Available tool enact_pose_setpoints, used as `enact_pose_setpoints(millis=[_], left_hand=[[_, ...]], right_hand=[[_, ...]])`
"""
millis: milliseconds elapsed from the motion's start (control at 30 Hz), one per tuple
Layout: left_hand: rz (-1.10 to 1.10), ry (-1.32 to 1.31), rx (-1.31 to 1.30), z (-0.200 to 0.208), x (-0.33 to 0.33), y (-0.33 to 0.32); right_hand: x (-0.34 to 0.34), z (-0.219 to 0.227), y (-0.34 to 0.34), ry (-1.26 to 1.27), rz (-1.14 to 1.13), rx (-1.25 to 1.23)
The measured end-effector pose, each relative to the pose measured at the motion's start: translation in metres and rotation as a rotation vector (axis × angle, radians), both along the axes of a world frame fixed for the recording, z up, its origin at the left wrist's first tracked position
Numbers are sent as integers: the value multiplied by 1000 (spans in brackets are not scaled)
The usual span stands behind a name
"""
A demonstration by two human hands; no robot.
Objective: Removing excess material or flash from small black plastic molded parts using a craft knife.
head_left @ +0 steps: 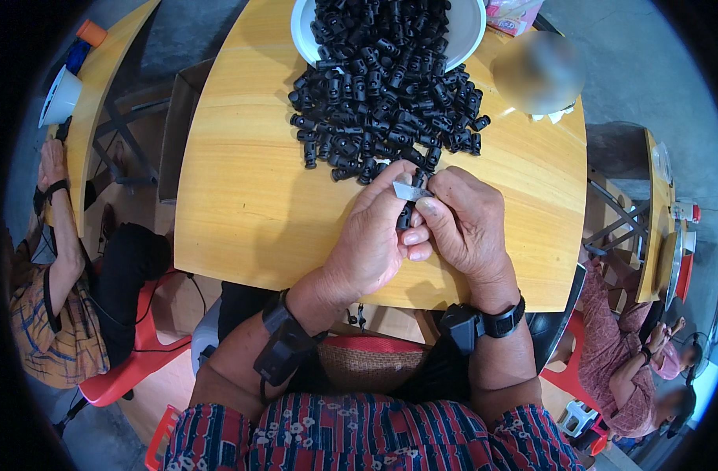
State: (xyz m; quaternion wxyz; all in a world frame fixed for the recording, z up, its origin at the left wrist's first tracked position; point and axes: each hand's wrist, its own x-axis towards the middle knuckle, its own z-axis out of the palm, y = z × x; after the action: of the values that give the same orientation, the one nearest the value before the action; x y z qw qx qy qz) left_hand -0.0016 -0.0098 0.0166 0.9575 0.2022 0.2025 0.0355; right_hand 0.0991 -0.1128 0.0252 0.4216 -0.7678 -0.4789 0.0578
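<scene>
In front of me my two hands meet at the near edge of a large pile of black plastic cord locks (382, 94). My left hand (367, 243) is closed around one black cord lock (406, 215), held upright between thumb and fingers. A short, flat metal blade (408, 191) is pinched in my right hand (470, 224), its slanted end lying across the cord lock against my left thumb. The fingers partly cover both the cord lock and the blade.
The pile spills from a white bowl (301, 35) onto the wooden table (241, 173). A pink package (512, 16) and a blurred round thing (538, 74) are at the far right. People sit at side tables, left and right. A woven basket (370, 369) is below the table's near edge.
</scene>
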Motion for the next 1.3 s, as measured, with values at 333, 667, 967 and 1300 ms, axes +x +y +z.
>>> enact_pose_setpoints(millis=[333,667,967,1300], left_hand=[[-32,10,22,-6,-2,1],[-31,-16,34,-7,0,0],[-15,25,73,-3,-2,-3],[20,-45,84,-2,3,-6]], right_hand=[[0,0,0,-8,7,-5],[-1,0,2,-10,-48,-35],[0,0,1,2,7,9],[0,0,2,2,-22,-7]])
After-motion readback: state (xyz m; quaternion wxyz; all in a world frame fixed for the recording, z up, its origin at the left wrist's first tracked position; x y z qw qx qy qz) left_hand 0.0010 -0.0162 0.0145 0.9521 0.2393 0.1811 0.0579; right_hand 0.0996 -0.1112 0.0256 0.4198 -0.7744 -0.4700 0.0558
